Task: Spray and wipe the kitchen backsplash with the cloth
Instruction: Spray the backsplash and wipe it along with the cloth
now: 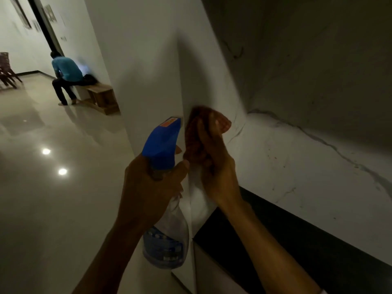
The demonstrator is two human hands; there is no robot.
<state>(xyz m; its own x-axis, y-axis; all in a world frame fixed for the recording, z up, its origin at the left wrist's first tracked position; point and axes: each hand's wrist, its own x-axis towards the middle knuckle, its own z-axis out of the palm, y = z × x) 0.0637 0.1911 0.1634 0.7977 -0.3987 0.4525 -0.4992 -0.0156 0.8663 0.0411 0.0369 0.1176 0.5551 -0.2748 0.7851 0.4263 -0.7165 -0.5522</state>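
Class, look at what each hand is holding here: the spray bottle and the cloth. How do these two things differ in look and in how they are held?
The spray bottle is rigid, with a blue trigger head over a clear labelled body; the cloth is soft, reddish-brown and bunched. The left hand grips the bottle by its neck, upright; the right hand presses the cloth against the white wall panel. Both are held up at the corner beside the marble backsplash.

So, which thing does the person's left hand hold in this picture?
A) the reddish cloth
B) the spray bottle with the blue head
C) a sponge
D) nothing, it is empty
B: the left hand is closed around the neck of the spray bottle, while the right hand presses the reddish cloth on the white wall.
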